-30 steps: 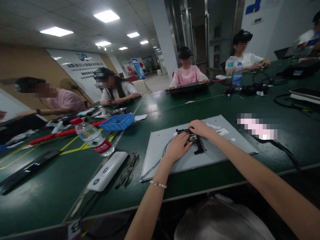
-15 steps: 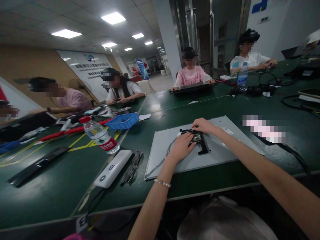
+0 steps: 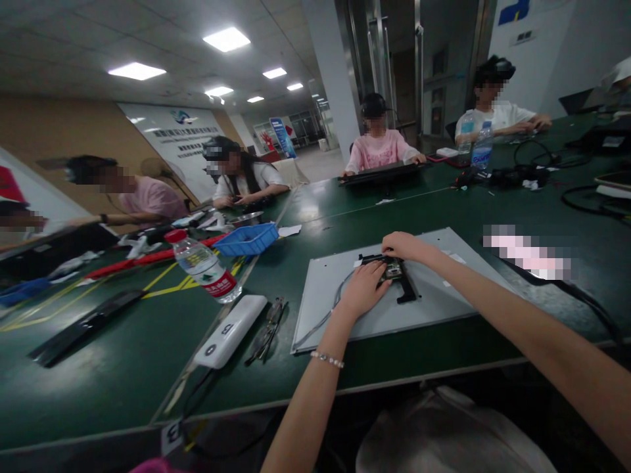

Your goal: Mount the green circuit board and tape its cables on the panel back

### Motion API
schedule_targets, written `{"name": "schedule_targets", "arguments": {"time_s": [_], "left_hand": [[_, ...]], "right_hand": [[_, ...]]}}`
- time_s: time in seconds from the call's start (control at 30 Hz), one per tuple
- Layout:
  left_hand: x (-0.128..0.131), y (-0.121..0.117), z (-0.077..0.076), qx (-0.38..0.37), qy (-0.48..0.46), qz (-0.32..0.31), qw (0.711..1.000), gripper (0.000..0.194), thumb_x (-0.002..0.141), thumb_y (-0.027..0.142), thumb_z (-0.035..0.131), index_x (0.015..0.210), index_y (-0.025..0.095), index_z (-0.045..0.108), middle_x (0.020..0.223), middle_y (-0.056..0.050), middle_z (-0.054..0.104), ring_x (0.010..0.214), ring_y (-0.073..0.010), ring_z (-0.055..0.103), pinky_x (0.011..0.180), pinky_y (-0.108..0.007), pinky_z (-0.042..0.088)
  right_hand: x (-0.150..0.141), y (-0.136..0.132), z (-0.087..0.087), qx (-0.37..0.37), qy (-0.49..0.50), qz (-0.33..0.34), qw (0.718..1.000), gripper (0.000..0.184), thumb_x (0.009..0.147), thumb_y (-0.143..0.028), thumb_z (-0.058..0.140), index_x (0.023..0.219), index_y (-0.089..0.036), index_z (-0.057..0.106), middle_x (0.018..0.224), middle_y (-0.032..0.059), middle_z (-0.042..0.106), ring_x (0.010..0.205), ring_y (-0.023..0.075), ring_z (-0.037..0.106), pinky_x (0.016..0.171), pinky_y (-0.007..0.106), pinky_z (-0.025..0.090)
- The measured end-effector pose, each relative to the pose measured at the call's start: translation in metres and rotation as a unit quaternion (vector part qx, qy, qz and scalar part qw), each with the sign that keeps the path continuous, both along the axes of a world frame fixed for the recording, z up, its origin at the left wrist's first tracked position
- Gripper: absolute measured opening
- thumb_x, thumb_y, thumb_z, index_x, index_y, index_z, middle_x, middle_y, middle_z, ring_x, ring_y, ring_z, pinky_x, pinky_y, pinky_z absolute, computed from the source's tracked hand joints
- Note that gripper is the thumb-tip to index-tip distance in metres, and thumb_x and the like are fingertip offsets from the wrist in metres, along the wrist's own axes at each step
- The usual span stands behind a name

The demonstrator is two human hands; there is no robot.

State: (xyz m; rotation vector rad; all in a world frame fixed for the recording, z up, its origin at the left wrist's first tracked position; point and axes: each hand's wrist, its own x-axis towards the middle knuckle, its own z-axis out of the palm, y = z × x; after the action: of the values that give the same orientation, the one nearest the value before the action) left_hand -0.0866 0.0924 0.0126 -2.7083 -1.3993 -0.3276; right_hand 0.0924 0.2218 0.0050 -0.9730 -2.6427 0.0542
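Observation:
A light grey flat panel point(image 3: 325, 302) lies on the green table, with a black bracket point(image 3: 409, 289) on it. Inside the bracket shows part of a circuit board point(image 3: 394, 270). My left hand point(image 3: 365, 287) rests flat over the bracket's left side, fingers stretched out and touching it. At the far side of the board, my right hand point(image 3: 405, 247) is bent down with its fingers curled together. What those fingertips pinch, if anything, is hidden. A thin grey cable point(image 3: 331, 312) runs from the bracket along the panel's left side, passing under my left wrist.
Left of the panel lie eyeglasses point(image 3: 266, 332), a white power bank point(image 3: 231, 332), a water bottle point(image 3: 210, 269) and a blue tray point(image 3: 246, 240). A long black strip point(image 3: 86, 326) lies farther left. A blurred-out object point(image 3: 527, 253) with a cable is at right. Several people sit around the table.
The whole view has shifted slightly to the right. Both hands stay at the bracket and board, with hardly any visible change in their pose.

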Motion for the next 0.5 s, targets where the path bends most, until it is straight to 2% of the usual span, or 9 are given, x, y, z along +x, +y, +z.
{"name": "schedule_targets", "arguments": {"time_s": [0.13,0.27,0.5], "left_hand": [[-0.0002,-0.0016,0.0018,-0.005,0.001,0.004,1.0,0.046,0.098,0.042,0.036,0.133,0.016,0.049,0.14,-0.011,0.05,0.13,-0.0236,0.045,0.11,-0.04,0.033],[-0.0002,-0.0024,0.0024,-0.009,-0.003,0.006,1.0,0.045,0.097,0.041,0.038,0.133,0.017,0.05,0.139,-0.011,0.051,0.13,-0.0234,0.045,0.109,-0.04,0.034],[-0.0001,-0.0018,0.0012,0.001,-0.015,0.001,1.0,0.043,0.096,0.04,0.041,0.13,0.016,0.051,0.137,-0.011,0.053,0.128,-0.0232,0.047,0.108,-0.038,0.036]], "right_hand": [[0.0044,0.0013,-0.0069,-0.013,0.049,0.026,0.998,0.017,0.085,-0.02,0.059,0.086,-0.02,0.076,0.092,0.0063,0.073,0.088,0.0185,0.065,0.078,0.024,0.044],[0.0026,0.003,-0.0064,-0.03,0.093,-0.002,0.995,0.018,0.085,-0.021,0.058,0.088,-0.019,0.075,0.095,0.0065,0.073,0.09,0.0182,0.065,0.081,0.025,0.045],[-0.0001,0.007,0.0019,-0.031,0.049,0.004,0.998,0.017,0.083,-0.021,0.06,0.084,-0.023,0.077,0.092,0.0048,0.074,0.089,0.02,0.067,0.078,0.024,0.046]]}}
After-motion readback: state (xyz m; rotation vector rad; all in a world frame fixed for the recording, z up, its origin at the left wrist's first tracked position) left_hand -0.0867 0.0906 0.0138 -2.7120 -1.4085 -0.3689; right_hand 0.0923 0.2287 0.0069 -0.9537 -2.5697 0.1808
